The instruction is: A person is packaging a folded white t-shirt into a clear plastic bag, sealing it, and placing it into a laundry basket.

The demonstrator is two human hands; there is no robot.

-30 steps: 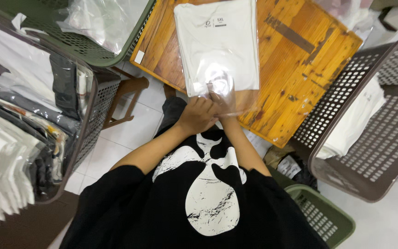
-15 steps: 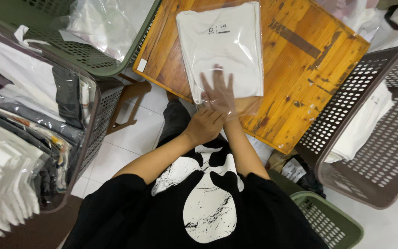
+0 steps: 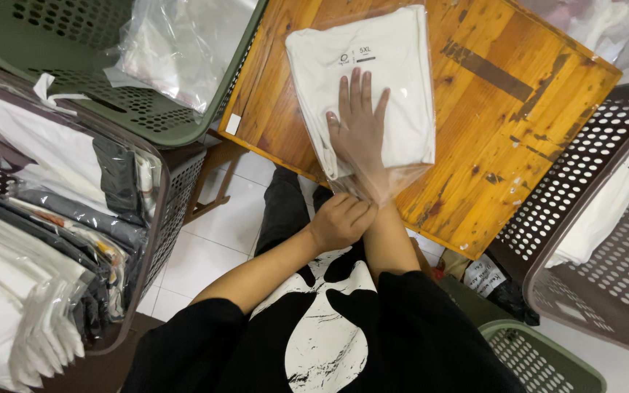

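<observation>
Folded white shirt [image 3: 373, 80] in clear bag

A square wooden table [image 3: 475, 131] of orange-brown planks is seen from above, turned at an angle. Dark stains and a grey strip of tape [image 3: 485, 70] are found on the planks, right of the shirt. A folded white shirt [image 3: 387, 65] in a clear bag [image 3: 394, 185] is laid flat on the table's near-left part, the bag's open end reaching to the near edge. The shirt is pressed flat by the right hand [image 3: 358, 127]. A small white label [image 3: 233, 124] is stuck at the table's left edge, left of the shirt.
</observation>
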